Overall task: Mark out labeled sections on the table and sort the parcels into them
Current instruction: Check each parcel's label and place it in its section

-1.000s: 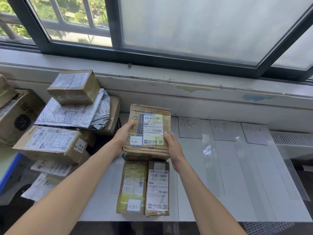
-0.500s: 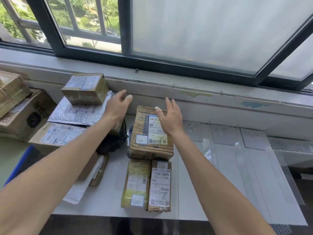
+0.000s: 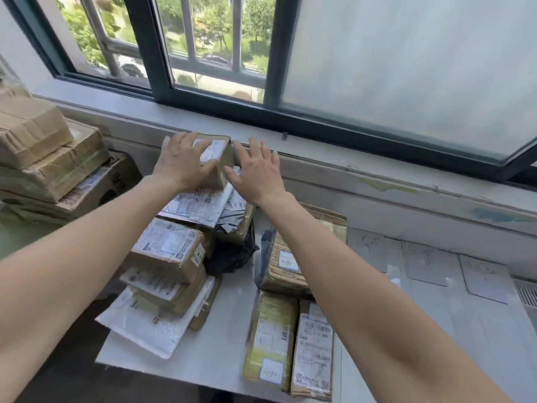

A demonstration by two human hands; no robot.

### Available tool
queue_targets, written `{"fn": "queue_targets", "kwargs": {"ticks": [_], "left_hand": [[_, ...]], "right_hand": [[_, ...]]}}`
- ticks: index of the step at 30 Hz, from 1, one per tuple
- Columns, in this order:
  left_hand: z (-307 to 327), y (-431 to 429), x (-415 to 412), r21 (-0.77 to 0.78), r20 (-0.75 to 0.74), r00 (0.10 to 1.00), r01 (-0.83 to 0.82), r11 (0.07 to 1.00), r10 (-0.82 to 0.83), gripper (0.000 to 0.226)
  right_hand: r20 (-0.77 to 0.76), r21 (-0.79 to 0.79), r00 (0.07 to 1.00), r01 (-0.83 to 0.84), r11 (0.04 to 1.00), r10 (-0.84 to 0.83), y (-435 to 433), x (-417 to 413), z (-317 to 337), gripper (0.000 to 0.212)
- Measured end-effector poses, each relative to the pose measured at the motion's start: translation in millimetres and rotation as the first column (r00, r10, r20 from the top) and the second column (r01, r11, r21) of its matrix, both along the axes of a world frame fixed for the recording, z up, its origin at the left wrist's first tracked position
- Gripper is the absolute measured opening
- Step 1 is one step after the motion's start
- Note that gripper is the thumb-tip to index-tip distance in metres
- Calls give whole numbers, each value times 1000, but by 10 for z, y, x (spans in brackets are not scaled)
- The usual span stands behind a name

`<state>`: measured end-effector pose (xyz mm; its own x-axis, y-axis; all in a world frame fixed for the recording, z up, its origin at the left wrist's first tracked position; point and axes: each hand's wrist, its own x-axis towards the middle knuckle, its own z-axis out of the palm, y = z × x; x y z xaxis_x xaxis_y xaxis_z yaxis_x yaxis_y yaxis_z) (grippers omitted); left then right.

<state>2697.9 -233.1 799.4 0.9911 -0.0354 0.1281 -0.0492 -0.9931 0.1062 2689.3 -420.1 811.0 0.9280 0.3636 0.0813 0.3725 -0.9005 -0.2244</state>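
A small brown cardboard box with a white label sits on top of the unsorted pile at the back left of the white table. My left hand lies on its top, fingers spread and straight. My right hand is at the box's right side with straight fingers, and I cannot tell if it touches. In the first section lie a taped brown box, a yellow parcel and a brown parcel. Three paper section labels lie further right.
Under the small box are grey mailers, a labelled carton, a black bag and a white bubble mailer. Large cartons are stacked at far left. The window ledge runs right behind the pile.
Both hands let go of the taped brown box, which now lies in the first section. They moved up and left to the small box on the pile. The view shifted left.
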Motion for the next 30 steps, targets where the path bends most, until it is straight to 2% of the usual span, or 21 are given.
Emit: {"fn": "queue_targets", "kwargs": {"ticks": [4,6,9,11,13,14,17,22,25,27,30], "left_hand": [[-85,285,35,26,-49,996,-74,997,75,58],[-134,380,77,-3,-99,984,-148,989,147,61],[-212,493,121,-214,-208,941,-309,927,266,67],[-237,534,137,-404,-301,909,-397,824,290,71],[-255,532,153,-506,-366,885,-450,736,289,71],[-255,516,157,-525,-377,882,-455,720,283,68],[-249,474,181,-578,-347,894,-441,687,282,54],[-119,408,198,-672,-234,920,-387,632,314,40],[-21,355,195,-742,-175,925,-348,573,336,38],[50,321,194,-775,-146,929,-321,545,339,38],[230,175,179,-810,-82,943,-251,530,321,35]], "right_hand": [[-45,-1,999,11,1000,-11,317,127,-165,65],[-126,65,991,63,996,-54,439,196,-243,66],[-331,271,933,238,933,-141,598,296,-335,70],[-486,381,852,408,829,-196,669,329,-352,70],[-598,422,773,529,736,-213,706,340,-356,64],[-620,426,754,556,713,-218,713,341,-362,62],[-643,454,730,606,653,-231,724,364,-417,59],[-728,559,663,723,407,-177,637,404,-408,51],[-781,595,622,769,232,-57,545,415,-354,40],[-788,607,615,777,167,5,476,396,-293,35],[-777,630,627,774,63,55,336,303,-187,54]]}}
